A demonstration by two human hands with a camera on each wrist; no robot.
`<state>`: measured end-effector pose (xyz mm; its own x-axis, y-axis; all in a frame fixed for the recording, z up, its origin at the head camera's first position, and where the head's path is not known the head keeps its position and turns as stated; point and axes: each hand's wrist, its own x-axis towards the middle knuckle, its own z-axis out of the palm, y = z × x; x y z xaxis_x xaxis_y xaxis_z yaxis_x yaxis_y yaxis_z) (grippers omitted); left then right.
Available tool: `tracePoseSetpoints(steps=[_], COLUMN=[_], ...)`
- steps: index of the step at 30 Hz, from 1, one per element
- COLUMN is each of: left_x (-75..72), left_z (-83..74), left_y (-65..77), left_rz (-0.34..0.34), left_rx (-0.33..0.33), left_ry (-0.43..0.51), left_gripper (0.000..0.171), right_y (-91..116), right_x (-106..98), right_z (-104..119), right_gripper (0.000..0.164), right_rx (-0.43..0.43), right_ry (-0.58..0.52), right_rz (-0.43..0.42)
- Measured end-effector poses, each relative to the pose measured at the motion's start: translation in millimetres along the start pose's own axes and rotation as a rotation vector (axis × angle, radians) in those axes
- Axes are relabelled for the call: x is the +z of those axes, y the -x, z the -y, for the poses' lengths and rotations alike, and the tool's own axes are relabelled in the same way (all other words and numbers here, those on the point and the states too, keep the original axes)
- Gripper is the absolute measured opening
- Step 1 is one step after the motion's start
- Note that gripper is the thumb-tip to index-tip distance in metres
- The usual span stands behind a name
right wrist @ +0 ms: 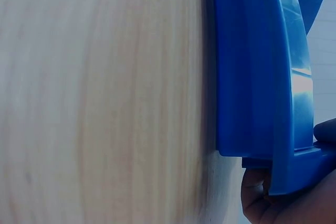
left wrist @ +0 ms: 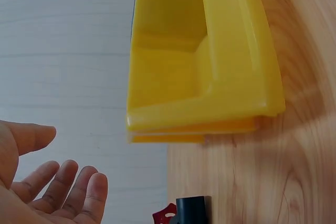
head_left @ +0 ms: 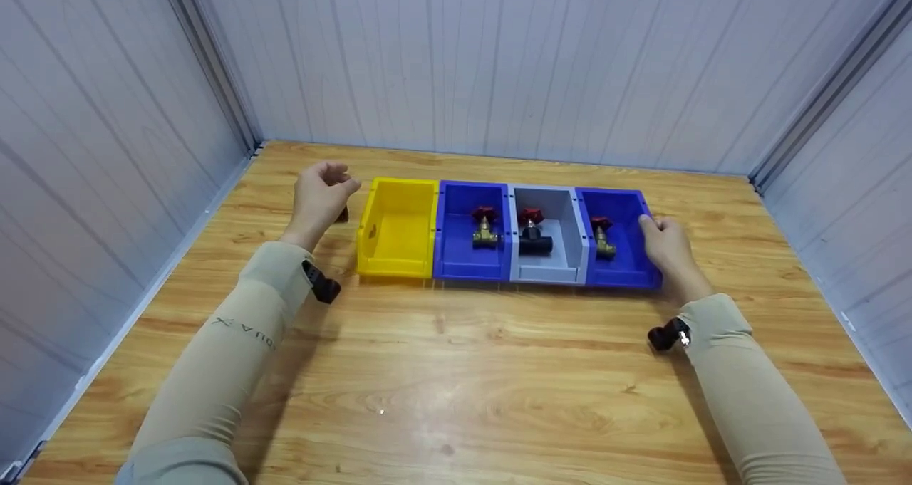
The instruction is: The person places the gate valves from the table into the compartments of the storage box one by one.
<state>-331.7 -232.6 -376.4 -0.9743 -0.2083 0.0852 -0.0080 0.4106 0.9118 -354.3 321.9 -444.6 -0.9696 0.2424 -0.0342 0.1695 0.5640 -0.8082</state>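
A row of joined plastic bins stands on the table. From the left come a yellow bin, a blue bin, a grey bin and another blue bin. My right hand grips the outer side wall of the right-hand blue bin, thumb over the rim and fingers beneath it. Left of the yellow bin, my left hand is raised with loosely bent fingers and holds nothing. Below it sits a black valve with a red handle, mostly hidden by the hand in the head view.
Inside the left blue bin lies a brass valve with a red handwheel. A black valve lies in the grey bin, and another brass valve in the right blue one. Pale panel walls enclose the wooden table.
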Motion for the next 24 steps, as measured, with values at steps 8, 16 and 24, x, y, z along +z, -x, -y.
tracePoseSetpoints(steps=[8,16,24], left_x=[-4.1,-5.7,-10.7], left_z=[6.5,6.9,11.2], left_y=[-7.2,-15.3,-20.9], left_rz=[-0.009,-0.021,-0.032], left_rx=[-0.036,-0.060,-0.076], left_ry=[-0.017,-0.013,-0.001], left_gripper=[0.047,0.047,0.048], right_y=[0.8,1.1,2.5], right_x=[1.4,0.0,0.0], right_z=[-0.6,0.0,0.1], right_gripper=[0.041,0.042,0.041], right_rx=[-0.006,-0.010,-0.006], right_ry=[0.008,0.014,0.013], right_rz=[-0.014,-0.013,-0.010])
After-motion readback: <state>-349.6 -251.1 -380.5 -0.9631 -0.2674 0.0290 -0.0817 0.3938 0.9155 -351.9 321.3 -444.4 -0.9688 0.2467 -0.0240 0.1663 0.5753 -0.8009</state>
